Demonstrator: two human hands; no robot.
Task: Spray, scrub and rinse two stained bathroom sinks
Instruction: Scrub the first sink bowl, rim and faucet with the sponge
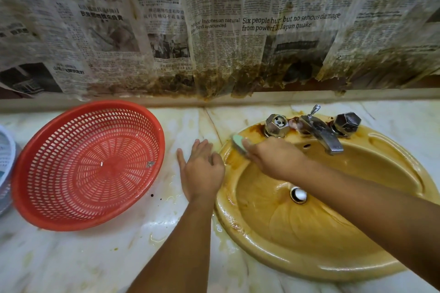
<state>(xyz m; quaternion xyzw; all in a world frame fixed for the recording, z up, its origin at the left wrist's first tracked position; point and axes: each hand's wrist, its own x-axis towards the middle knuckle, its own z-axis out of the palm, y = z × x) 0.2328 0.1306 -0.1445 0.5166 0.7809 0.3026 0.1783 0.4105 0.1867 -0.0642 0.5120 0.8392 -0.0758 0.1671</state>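
- The right hand (271, 158) is gripping a green scrub sponge (238, 143), pressing it on the yellow sink's (281, 242) stained back-left rim.
- The left hand (202, 169) is lying flat, fingers relaxed, on the marble counter (114, 252) beside a red basket (88, 164).

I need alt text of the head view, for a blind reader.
The right hand holds a pale green sponge against the brown-stained rim of a yellow oval ceramic sink. The left hand rests on the white marble counter, beside a red plastic basket.
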